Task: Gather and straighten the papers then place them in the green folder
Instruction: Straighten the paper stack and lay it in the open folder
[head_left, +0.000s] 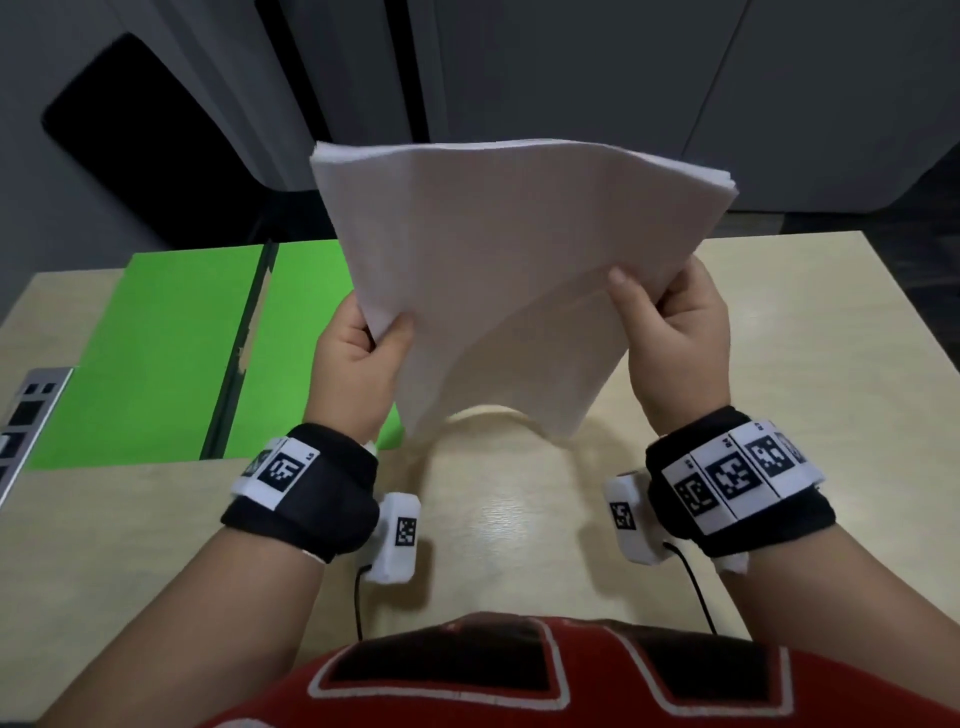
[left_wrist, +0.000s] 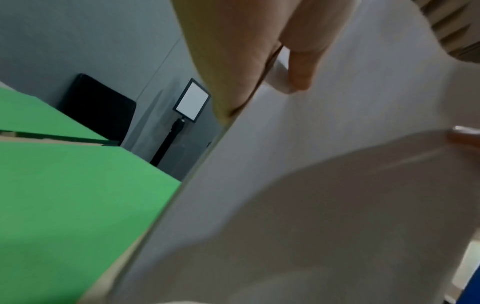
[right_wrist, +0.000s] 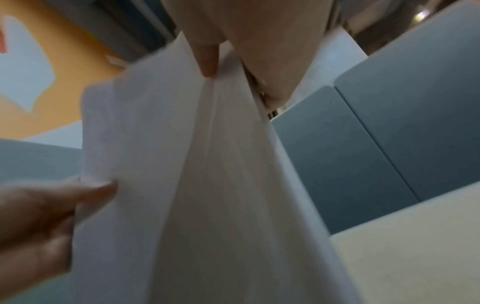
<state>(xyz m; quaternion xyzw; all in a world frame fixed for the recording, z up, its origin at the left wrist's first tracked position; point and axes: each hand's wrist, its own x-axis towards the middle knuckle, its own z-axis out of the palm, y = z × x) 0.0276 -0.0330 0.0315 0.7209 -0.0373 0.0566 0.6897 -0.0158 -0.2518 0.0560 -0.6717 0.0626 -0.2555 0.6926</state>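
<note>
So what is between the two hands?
Only the papers, bowed; the left hand and right hand each pinch a side, seen in the head view.

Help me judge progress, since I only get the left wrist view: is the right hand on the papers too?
Observer: Yes. The right hand pinches the papers at their right edge, thumb in front.
Operator: Is the folder ready?
Observer: The green folder lies open and flat on the table, left of both hands.
Operator: Are the papers standing on the table?
Observer: Their lower edge bows up in an arch just over the table. I cannot tell whether its corners touch.
</note>
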